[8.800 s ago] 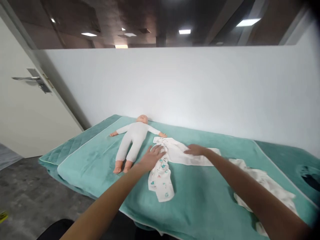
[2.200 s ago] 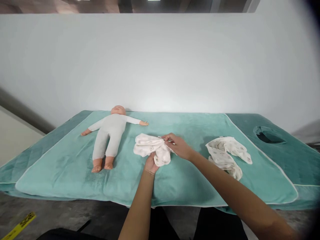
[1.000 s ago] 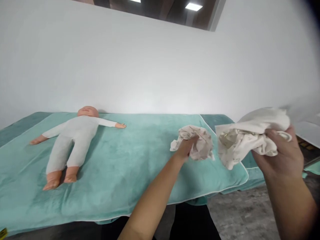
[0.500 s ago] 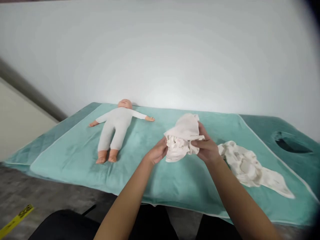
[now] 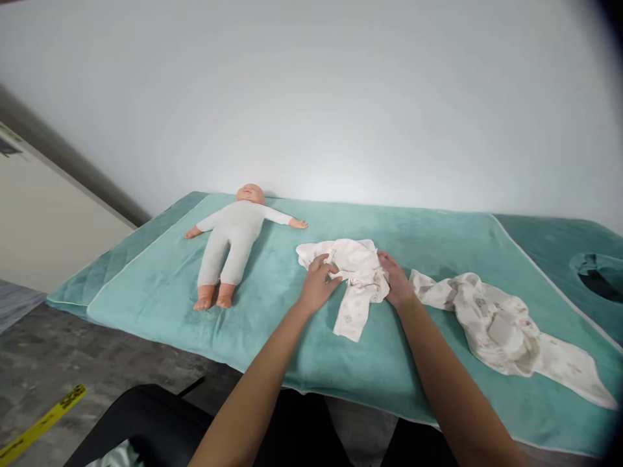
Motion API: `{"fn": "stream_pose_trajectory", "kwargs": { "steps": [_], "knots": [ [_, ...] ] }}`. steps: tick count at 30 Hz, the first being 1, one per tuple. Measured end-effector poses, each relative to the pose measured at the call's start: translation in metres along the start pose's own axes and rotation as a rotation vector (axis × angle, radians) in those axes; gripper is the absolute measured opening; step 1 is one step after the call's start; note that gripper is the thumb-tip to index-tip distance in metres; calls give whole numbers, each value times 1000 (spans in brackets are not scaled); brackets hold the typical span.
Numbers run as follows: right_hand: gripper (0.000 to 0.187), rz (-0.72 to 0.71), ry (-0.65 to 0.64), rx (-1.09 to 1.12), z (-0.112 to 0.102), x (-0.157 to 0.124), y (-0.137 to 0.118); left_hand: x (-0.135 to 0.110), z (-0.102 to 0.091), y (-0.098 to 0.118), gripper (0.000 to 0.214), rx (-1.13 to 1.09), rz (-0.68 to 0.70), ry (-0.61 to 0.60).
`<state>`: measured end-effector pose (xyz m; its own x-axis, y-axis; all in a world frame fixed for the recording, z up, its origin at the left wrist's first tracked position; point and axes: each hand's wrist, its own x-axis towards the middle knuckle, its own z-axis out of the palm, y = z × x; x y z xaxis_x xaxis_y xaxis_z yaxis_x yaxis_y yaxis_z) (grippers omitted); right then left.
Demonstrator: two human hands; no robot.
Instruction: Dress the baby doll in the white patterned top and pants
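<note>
A crumpled white baby top (image 5: 353, 259) with a faint print lies low on the green sheet in front of me, one sleeve pointing towards me. At its left side my left hand (image 5: 318, 283) has curled fingers and thumb on the cloth. My right hand (image 5: 396, 282) grips the right edge, its fingertips partly hidden by fabric. To the left, a baby doll (image 5: 233, 233) in a white bodysuit lies on its back, arms spread. Another rumpled white printed baby garment (image 5: 501, 324) rests right of my right hand.
The green sheet (image 5: 272, 331) covers a bed or table against a white wall (image 5: 311, 104). A dark opening (image 5: 601, 279) shows at the far right. Below left are a black seat (image 5: 146, 415) and yellow floor tape (image 5: 43, 421).
The bunched baby top has been lowered to the sheet and has spread out, with a sleeve now showing. My left hand has shifted onto its upper left part. The view has turned slightly.
</note>
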<state>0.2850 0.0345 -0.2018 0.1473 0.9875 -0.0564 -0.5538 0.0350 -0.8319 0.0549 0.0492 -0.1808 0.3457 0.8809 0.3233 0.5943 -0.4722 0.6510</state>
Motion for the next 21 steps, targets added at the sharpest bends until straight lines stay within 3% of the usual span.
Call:
{"fn": "stream_pose_trajectory", "kwargs": {
  "steps": [5, 8, 12, 14, 18, 21],
  "knots": [
    [21, -129, 67, 148, -18, -20, -6, -24, 3, 25, 13, 146, 178, 191],
    [20, -147, 80, 248, -31, -32, -11, -41, -10, 33, 17, 122, 199, 364],
    [24, -165, 115, 333, -51, -51, -15, -71, -37, 33, 21, 90, 189, 472],
    [24, -186, 142, 275, -59, -62, -18, -85, -53, 27, 22, 57, 131, 544],
    [27, -247, 212, 76, -66, -84, -28, -101, -79, 7, 20, -88, -164, 769],
    [28, -255, 174, -188, -62, -101, -40, -103, -89, -8, 21, -218, -290, 886]
  ]
}}
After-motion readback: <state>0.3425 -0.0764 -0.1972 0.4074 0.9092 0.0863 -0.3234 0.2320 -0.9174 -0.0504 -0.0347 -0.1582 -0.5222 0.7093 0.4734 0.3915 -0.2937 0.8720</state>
